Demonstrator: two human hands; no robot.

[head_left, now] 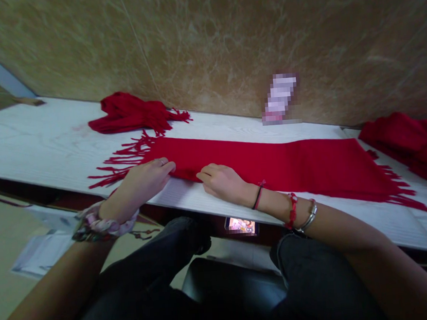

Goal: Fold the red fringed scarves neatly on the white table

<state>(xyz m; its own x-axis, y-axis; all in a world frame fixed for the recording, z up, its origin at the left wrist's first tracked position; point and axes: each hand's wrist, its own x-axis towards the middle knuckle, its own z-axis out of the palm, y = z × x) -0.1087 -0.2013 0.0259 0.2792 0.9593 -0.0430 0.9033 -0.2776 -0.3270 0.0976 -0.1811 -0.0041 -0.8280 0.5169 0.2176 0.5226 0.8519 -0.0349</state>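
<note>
Nearest: lap in dark trousers (142, 291), black seat (226, 288) between the knees. Papers (40, 245) on the floor, out past the left forearm. Phone (242, 225) just below the right wrist, under the table edge; screen lit but blurred, nothing readable.

Left wrist carries a floral scrunchie (101, 224). Right wrist has a black hair tie (257, 197), a red cord bracelet (293, 209) and a silver bangle (310, 215).

Left hand (145, 182): flat, palm down, fingers straight and together, on the near edge of the red scarf (272, 168) right beside its fringe. Right hand (220, 181): just beside the left, fingers bent, tips on the same near edge; pinching the cloth or only pressing it, can't tell.

Scarf lies spread flat along the white wood-grain table (33, 148), running from the hands out to the right, fringe at both ends.

Beyond the left hand: a bunched red scarf (133, 112) by the wall. Far right of the right hand: a pile of red cloth (409, 141). Beyond the right hand, against the marbled wall (227, 42): a small pink-white item (280, 99), blurred, text unreadable.
</note>
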